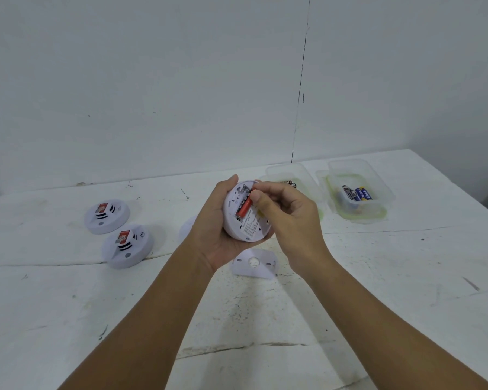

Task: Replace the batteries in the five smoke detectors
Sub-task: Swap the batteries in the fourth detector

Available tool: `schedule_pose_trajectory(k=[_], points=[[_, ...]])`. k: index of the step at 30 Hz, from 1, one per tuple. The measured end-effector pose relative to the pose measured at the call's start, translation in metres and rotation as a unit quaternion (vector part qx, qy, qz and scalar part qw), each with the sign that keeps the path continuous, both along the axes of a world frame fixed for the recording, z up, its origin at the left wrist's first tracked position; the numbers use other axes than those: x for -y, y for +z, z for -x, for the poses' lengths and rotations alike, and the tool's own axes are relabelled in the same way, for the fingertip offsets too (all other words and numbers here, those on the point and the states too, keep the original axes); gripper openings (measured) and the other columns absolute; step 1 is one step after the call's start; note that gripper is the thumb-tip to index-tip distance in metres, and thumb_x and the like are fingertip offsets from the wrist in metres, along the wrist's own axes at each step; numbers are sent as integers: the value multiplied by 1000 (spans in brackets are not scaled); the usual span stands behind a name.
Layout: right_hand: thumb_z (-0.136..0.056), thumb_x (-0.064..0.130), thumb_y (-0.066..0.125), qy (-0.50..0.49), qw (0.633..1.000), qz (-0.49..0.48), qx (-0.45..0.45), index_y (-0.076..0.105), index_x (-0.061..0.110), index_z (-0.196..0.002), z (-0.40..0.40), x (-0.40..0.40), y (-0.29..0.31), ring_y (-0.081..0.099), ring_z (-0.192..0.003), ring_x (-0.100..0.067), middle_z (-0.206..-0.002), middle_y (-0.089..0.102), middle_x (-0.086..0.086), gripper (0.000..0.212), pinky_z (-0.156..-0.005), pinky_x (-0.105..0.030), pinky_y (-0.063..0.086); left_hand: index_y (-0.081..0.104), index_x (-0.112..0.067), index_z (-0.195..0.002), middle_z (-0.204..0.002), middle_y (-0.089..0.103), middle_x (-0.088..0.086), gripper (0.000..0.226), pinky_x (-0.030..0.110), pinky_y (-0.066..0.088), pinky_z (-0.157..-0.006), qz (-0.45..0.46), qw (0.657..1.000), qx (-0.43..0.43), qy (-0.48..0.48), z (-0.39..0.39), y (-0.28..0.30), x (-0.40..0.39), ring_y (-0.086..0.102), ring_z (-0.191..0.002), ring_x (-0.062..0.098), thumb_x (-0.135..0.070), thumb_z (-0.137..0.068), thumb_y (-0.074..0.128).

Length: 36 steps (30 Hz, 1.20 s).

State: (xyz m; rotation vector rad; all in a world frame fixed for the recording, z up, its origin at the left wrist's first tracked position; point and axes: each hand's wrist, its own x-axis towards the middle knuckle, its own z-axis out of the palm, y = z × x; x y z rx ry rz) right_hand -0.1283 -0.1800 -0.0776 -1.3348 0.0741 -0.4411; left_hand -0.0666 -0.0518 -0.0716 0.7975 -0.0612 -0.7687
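Left of centre on the scuffed white table (406, 291): two smoke detectors (107, 216) (127, 245), face up, red tags on top, untouched. Just behind the left wrist, the pale edge of another round white object (187, 228), too hidden to identify. At centre, held up off the table: an opened smoke detector (244, 220), back side up, cradled in the curled left hand (213, 235). In its compartment, a red battery (244, 208), upper end pinched by thumb and forefinger of the right hand (282, 212). Below the hands, flat on the table: a detached white mounting plate (254, 263). Right of centre, a clear container (292, 178) holding dark batteries, mostly hidden by the right hand; at far right, another clear container (359, 192) with blue and black batteries.

Risks, as judged: battery springing free and rolling off; contact spring bent by a skewed pull or push; wrong polarity; used and fresh cells mixed between containers; detector slipping from the one-handed cradle.
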Motion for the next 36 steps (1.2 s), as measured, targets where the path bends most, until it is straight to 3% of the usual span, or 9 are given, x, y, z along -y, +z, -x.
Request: schedule_pose_trajectory(k=[3, 7, 13, 16, 21, 24, 28, 32, 36], points=[[-91, 12, 78, -9, 1000, -1, 5, 77, 11, -105, -1, -1, 1, 73, -89, -17, -97, 78, -9, 15, -77, -24, 60, 71, -17, -118, -127, 66, 12, 41, 54, 45, -110, 1, 1000, -2, -3, -2, -1, 1, 62, -119, 33, -50, -98, 56], [-95, 6, 73, 3, 1000, 3, 2, 77, 11, -108, -1, 1, 1, 74, -92, -10, -98, 79, 0, 15, -78, -19, 57, 74, -16, -111, -123, 67, 12, 39, 53, 42, -113, 6, 1000, -9, -4, -2, -1, 0, 63, -116, 32, -49, -97, 59], [-97, 6, 69, -1, 1000, 1, 7, 77, 10, -111, 1, 0, 1, 74, -98, -11, -102, 79, 0, 17, -81, -19, 57, 74, -17, -110, -115, 70, 10, 38, 51, 46, -109, 0, 1000, 0, -4, 1, 2, -1, 69, -104, 30, -49, -97, 58], [-94, 6, 74, 5, 1000, 15, 6, 78, 13, -111, 2, 0, 0, 72, -91, -10, -98, 78, 1, 19, -80, -20, 57, 77, -16, -107, -116, 72, 12, 39, 51, 50, -104, 3, 1000, 0, -1, 3, 3, -2, 70, -105, 31, -48, -97, 58], [-84, 9, 84, -5, 998, 63, 6, 78, 22, -109, 0, -3, -2, 56, -76, -10, -91, 68, 7, 29, -79, -28, 60, 81, -14, -102, -118, 73, 12, 43, 49, 58, -93, -1, 1000, -6, 3, 5, 5, -4, 72, -110, 32, -49, -98, 56], [-84, 14, 86, -9, 998, 64, 1, 78, 26, -108, 1, -5, -2, 57, -79, -12, -95, 69, 4, 28, -84, -39, 61, 81, -15, -101, -117, 74, 11, 43, 48, 59, -90, -3, 1000, -4, 5, 6, 5, -4, 72, -109, 32, -49, -99, 55], [-81, 18, 89, -20, 999, 49, -1, 76, 22, -106, 2, -8, -1, 57, -76, -11, -93, 71, 1, 28, -83, -43, 60, 79, -14, -110, -124, 71, 13, 43, 49, 57, -92, -8, 1000, 0, 5, 7, 4, -4, 69, -115, 33, -49, -98, 56], [-83, 16, 87, -22, 999, 42, 1, 76, 20, -106, 1, -8, -1, 63, -81, -20, -100, 73, -8, 26, -86, -45, 62, 80, -13, -105, -117, 73, 12, 43, 48, 60, -88, -1, 1000, -6, 5, 8, 5, -4, 73, -105, 31, -48, -98, 56], [-85, 10, 84, -1, 1000, 29, 9, 73, 18, -112, 2, -7, -2, 69, -100, -34, -106, 76, -5, 30, -87, -37, 62, 80, -14, -102, -113, 73, 12, 43, 48, 58, -90, -5, 1000, -2, 14, 6, 7, -6, 73, -101, 31, -48, -99, 54]])
